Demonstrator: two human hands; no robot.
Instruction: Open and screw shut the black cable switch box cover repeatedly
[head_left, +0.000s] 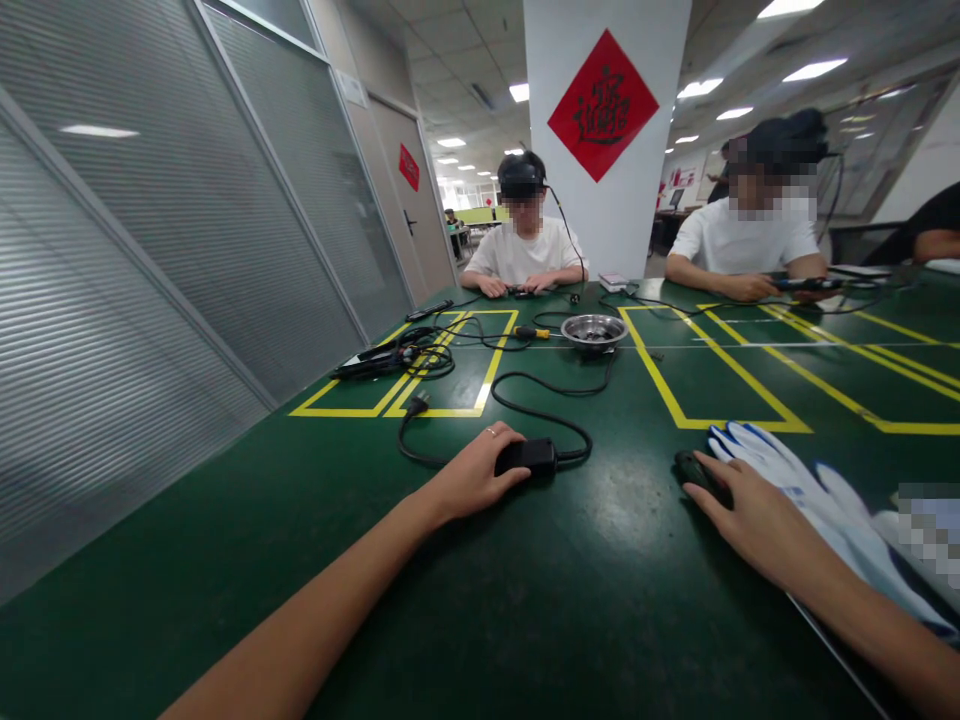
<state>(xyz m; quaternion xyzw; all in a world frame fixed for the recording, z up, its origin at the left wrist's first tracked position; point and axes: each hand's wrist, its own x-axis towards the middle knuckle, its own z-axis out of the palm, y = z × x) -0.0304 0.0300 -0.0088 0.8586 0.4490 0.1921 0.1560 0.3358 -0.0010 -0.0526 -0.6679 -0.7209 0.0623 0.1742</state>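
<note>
On the green tabletop, my left hand (484, 468) is closed around a black power adapter (534, 457). A cord (577, 440) leaves the adapter's right end and curves back towards the bowl; another runs out on the left to a plug (418, 404). My right hand (739, 500) rests over a dark computer mouse (691, 468), fingers bent along its side. Just beyond and beside that hand lie white work gloves with blue edging (795, 490).
A steel bowl (595, 331) with small dark things inside stands mid-table, beside a yellow-handled screwdriver (532, 333). Tangled black cables (427, 355) lie at left across yellow tape outlines (491, 375). Two people in white shirts (525, 250) sit opposite, holding dark objects.
</note>
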